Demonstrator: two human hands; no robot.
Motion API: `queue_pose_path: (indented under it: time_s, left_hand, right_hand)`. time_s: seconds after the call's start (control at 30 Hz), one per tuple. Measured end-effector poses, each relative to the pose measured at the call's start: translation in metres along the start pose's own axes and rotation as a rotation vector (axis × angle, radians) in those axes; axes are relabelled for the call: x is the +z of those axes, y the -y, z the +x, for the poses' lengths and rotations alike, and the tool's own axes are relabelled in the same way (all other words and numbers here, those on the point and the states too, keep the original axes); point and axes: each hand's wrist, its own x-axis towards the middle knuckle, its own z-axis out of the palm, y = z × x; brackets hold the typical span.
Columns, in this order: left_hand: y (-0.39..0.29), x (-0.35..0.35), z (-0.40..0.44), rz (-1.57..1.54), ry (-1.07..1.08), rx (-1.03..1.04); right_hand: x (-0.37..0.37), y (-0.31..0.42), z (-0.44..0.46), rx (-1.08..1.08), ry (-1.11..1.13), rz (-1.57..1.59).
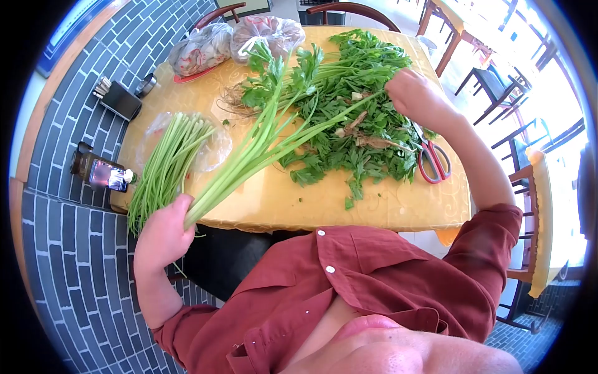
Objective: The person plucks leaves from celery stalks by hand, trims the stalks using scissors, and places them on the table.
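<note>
My left hand (165, 230) is closed round the lower ends of a bunch of celery stalks (249, 153), whose leafy tops point up and away over the table. At the right, my right hand (414, 96) has its fingers pressed together at the end of one stalk, above a large pile of green leaves (374, 68). Pale roots or trimmings (374, 142) lie on that pile. Red-handled scissors (434, 163) rest at its right edge. Bare cut stalks (168, 162) lie on a clear plastic bag (215, 146) beside my left hand.
The table (299, 209) has a yellow cloth. Filled plastic bags (200, 51) stand at its far left. A dark bottle (99, 171) and a black holder (118, 100) are by the brick wall. Chairs (492, 87) stand at the right.
</note>
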Motion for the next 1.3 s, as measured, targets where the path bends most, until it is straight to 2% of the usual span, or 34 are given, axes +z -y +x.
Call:
queue_pose_path:
  time_s: [0.07,0.17,0.2,0.27,0.37,0.47,0.53,0.6,0.73,0.93,1.17,1.27,1.3]
  left_hand:
    - [-0.004,0.001,0.000,-0.001,-0.006,0.020]
    - [-0.009,0.001,0.001,0.024,-0.005,0.042]
    - [-0.008,0.000,0.002,0.049,0.012,0.036]
    - [-0.008,-0.001,0.002,0.082,0.020,0.031]
    - [-0.014,-0.003,0.002,0.084,0.014,0.035]
    - [-0.016,-0.004,0.006,0.057,0.006,0.042]
    - [-0.018,-0.003,0.007,0.059,0.015,0.048]
    - [-0.019,-0.003,0.007,0.053,0.007,0.067]
    - [-0.019,-0.003,0.005,0.064,-0.001,0.074]
    - [-0.013,-0.003,0.000,0.115,0.016,0.052]
    - [-0.016,-0.002,0.007,0.135,0.008,0.079]
    - [-0.019,0.001,0.008,0.120,-0.013,0.084]
    - [-0.022,0.002,0.010,0.101,-0.024,0.090]
  right_hand:
    - [0.019,-0.010,0.002,0.115,-0.163,0.182]
    - [0.042,-0.035,0.004,0.566,-0.367,0.435]
    - [0.019,-0.039,0.012,0.985,-0.324,0.791]
    - [0.024,-0.066,0.005,0.831,-0.326,0.701]
    - [0.027,-0.046,0.013,0.417,-0.339,0.062]
    - [0.016,-0.030,0.030,0.014,-0.501,0.085]
    - [0.005,0.007,0.037,-0.218,-0.404,0.140]
    - [0.003,0.042,0.045,-0.351,-0.272,0.108]
    - [0.023,0.060,0.055,-0.502,-0.241,-0.063]
    - [0.032,0.040,0.054,-0.417,-0.172,0.217]
    - [0.038,0.043,0.043,-0.258,-0.077,0.219]
    - [0.041,0.045,0.046,-0.096,0.006,0.214]
    - [0.041,0.047,0.047,0.047,-0.001,0.346]
